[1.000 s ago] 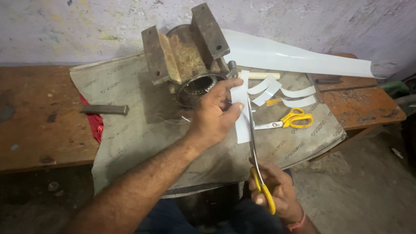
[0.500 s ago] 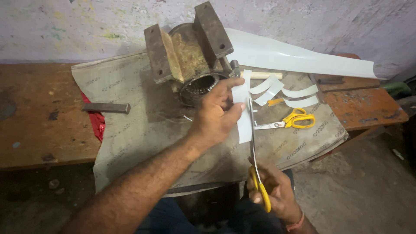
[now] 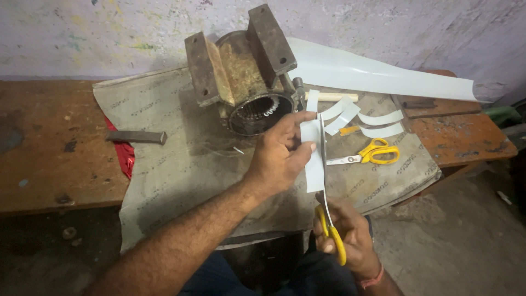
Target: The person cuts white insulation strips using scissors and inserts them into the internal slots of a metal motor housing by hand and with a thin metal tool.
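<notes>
The white paper strip (image 3: 314,159) stands upright above the near edge of the bench, held in the air between the two hands; the right hand (image 3: 350,233) is the nearest thing, low in the view, and its fingers are closed through the yellow handles of the long scissors (image 3: 326,186); the blades of this tool go up along the right edge of the strip, and I cannot tell if they are open or shut, because they show edge-on. A red band is on the right wrist. Just above, the left hand (image 3: 282,156) pinches the strip, thumb on top and fingers folded behind it, clamped on the paper.

Under the hands lies a grey sheet (image 3: 181,164) that covers the middle of the wooden bench (image 3: 49,153); to the right on this sheet lies a second pair of scissors (image 3: 368,154) with yellow handles, and just behind it some curved cut strips (image 3: 356,116) of white paper; to the left, a dark metal bar (image 3: 137,137) lies beside a red piece of material (image 3: 123,156).

Farther back stands a rusty motor housing (image 3: 241,71) with its open end facing the person; behind it a large white sheet (image 3: 372,74) curls toward the right, against the stained wall (image 3: 109,27).
</notes>
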